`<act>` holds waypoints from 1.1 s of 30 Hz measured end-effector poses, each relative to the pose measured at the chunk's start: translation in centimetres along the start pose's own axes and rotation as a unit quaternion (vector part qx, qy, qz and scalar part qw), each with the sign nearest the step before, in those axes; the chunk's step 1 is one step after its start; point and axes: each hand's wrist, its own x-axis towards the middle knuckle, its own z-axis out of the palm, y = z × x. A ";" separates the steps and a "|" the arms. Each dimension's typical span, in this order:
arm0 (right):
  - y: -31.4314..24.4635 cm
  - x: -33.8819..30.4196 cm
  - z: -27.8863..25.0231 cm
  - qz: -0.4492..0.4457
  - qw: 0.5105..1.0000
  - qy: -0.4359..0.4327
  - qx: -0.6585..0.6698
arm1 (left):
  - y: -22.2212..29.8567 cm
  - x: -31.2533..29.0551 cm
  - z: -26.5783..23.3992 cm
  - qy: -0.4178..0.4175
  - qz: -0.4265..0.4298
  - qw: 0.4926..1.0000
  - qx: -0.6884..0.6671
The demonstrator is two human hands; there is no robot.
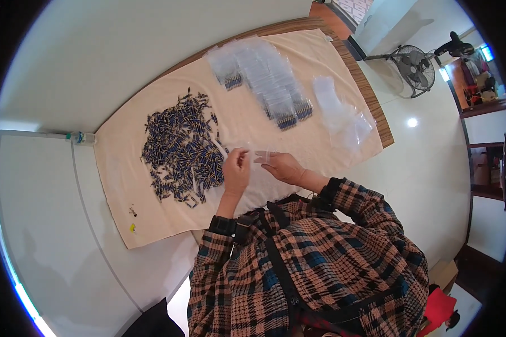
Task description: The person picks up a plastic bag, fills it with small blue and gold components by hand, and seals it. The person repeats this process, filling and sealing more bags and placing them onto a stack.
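Note:
My right hand (285, 168) holds a clear plastic bag (260, 155) near the front edge of the cloth, its thumb and fingers closed on it. Close to the bag's left side, my left hand (236, 170) has its fingers curled; what they hold, if anything, is too small to make out. Just beyond the left hand lies a thin white strip (220, 147). Left of that spreads a large heap of small dark-blue pieces with brass-coloured ends (180, 147). Farther back, several filled clear bags (267, 73) overlap, rows of the same pieces showing at their near ends.
A cream cloth (126, 191) covers the wood-edged table (371, 106). Flat clear bags (343, 115) lie at the right. A small yellow item (132, 228) is at the near left corner, and a clear bottle (83, 138) stands past the left edge. A fan (413, 67) is on the floor.

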 end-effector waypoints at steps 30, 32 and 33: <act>5.2 -0.9 2.1 0.136 0.867 0.020 0.479 | -7.9 -3.2 1.3 -0.084 -0.367 0.878 -0.296; 6.4 -0.9 2.1 0.156 0.871 0.009 0.465 | -8.2 -3.4 1.5 -0.094 -0.357 0.893 -0.258; 7.1 -0.8 2.1 0.174 0.875 -0.001 0.452 | -8.3 -3.4 1.5 -0.099 -0.351 0.900 -0.239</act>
